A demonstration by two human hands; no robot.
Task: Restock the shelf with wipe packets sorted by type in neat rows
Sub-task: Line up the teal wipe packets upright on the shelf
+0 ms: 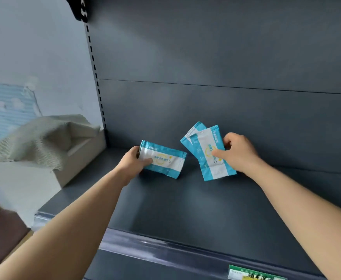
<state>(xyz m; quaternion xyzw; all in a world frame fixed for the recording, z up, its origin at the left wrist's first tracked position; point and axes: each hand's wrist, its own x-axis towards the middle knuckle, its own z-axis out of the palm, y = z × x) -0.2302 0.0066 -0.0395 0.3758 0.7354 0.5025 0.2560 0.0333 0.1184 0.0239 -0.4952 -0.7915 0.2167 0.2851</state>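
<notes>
A dark grey metal shelf point(185, 207) fills the view. My left hand point(133, 160) grips the left end of a blue-and-white wipe packet point(165, 160) that lies flat toward the back left of the shelf. My right hand point(239, 152) pinches two more blue-and-white wipe packets point(207, 152), fanned and overlapping, near the shelf's back panel. The rear packet of the pair is mostly hidden by the front one. All three packets look like the same type.
The shelf's back panel point(226, 57) rises behind the packets. A slotted upright point(96, 77) bounds the left side. Left of the shelf stands a white box point(80, 158) draped with beige cloth point(38, 140). A green price label point(254, 273) sits on the front rail.
</notes>
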